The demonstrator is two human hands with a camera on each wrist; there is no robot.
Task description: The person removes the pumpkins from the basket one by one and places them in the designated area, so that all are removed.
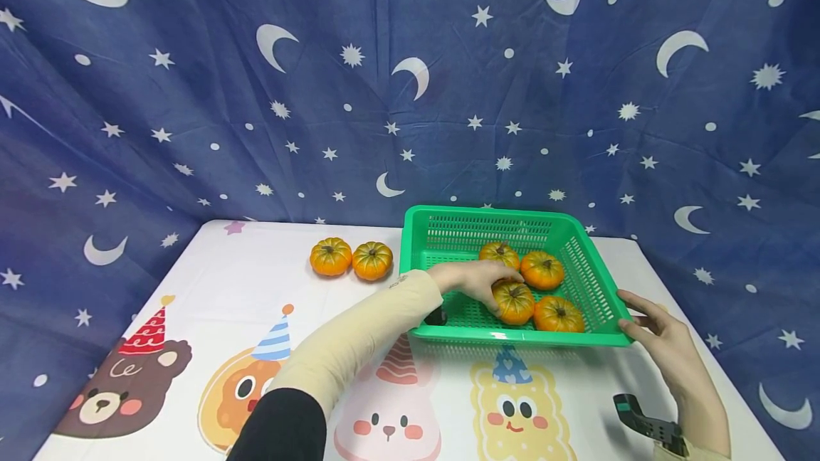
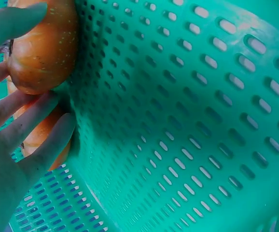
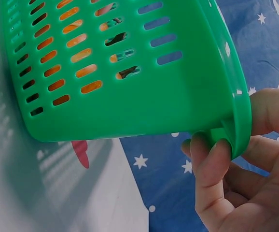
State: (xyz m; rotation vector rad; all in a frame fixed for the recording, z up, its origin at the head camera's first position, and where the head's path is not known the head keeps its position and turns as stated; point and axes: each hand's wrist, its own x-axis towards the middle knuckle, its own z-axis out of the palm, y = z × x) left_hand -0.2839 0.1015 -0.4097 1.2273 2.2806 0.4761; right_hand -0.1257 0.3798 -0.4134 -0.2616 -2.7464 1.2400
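Note:
A green slotted plastic basket (image 1: pixel 487 213) holds several small orange pumpkins. Reaching in over its left side, my left hand (image 1: pixel 472 279) grips the near-middle pumpkin (image 1: pixel 516 304), with thumb and fingers on either side. In the left wrist view the thumb lies over that pumpkin (image 2: pixel 50 50), and the other fingers spread below, beside a second one (image 2: pixel 45 129). At the basket's near right corner, my right hand (image 1: pixel 668 346) holds the rim. From the right wrist, fingers (image 3: pixel 212 166) show curled under the lip.
Two more pumpkins, one (image 1: pixel 330 257) beside the other (image 1: pixel 372 261), sit on the table left of the basket. Cartoon animals decorate the white tablecloth (image 1: pixel 256 290). A blue curtain (image 1: pixel 448 91) with moons and stars hangs behind and at both sides.

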